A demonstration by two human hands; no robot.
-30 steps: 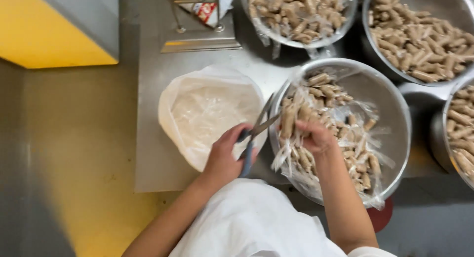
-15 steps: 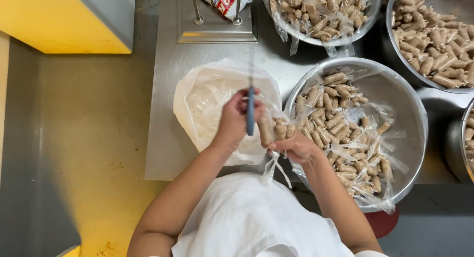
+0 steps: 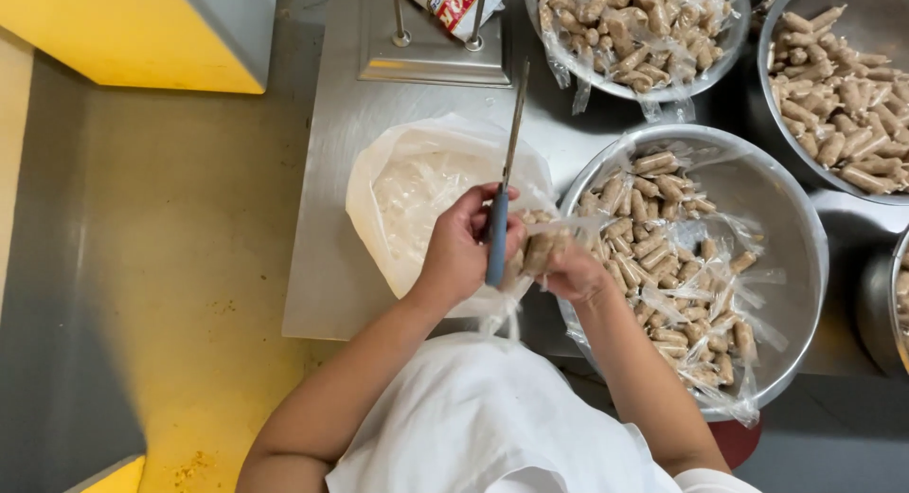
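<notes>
My left hand (image 3: 458,249) grips blue-handled scissors (image 3: 504,180), blades pointing away from me and closed. My right hand (image 3: 572,268) holds a small clear plastic packet of brown rolls (image 3: 540,250) right beside the scissor handle. Both hands hover over the edge of a white plastic bag (image 3: 417,195) with pale scraps inside, lying on a steel table (image 3: 331,266). Just right of my hands is a large steel bowl (image 3: 791,228) with several wrapped brown rolls and loose plastic.
Two more steel bowls of brown rolls stand at the back (image 3: 720,62) and the far right (image 3: 895,195). A metal stand (image 3: 431,62) sits at the table's back. A yellow and grey block (image 3: 142,34) is at top left; the floor is yellowish.
My hands have come together over the bag's edge. The scissors turned from slanted to pointing straight away. My right hand lifted a packet out of the bowl toward the scissors.
</notes>
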